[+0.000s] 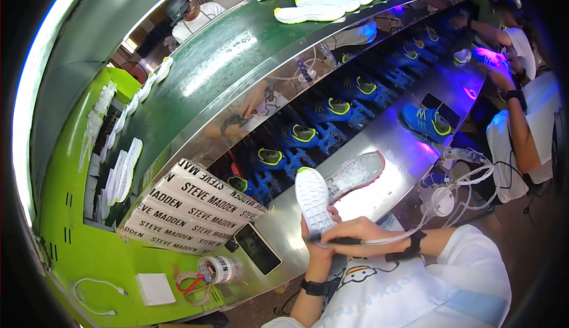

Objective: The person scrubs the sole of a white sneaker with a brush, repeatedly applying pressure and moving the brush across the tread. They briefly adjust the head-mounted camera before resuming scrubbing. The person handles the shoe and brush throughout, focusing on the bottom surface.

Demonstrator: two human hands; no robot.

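My left hand (316,246) grips a white shoe sole (313,197) by its lower end, tread blocks upward, toe end pointing away. A yellow-green edge shows at its tip. Over that lower end, my right hand (361,233) holds a slim dark tool (344,241), its tip at the sole. A clear tube (424,224) runs along my right wrist toward it. What kind of tool it is, I cannot make out. Just beyond the sole, a second, greyish sole (357,175) with a red edge lies on the metal bench (394,181).
Several blue shoes (300,136) ride a rack conveyor beyond the bench; another blue shoe (425,122) stands at right. A printed carton (192,209), phone (258,248), tape roll (216,270) and scissors (192,283) sit at left. White soles (308,14) line the green belt. A co-worker (515,49) works at right.
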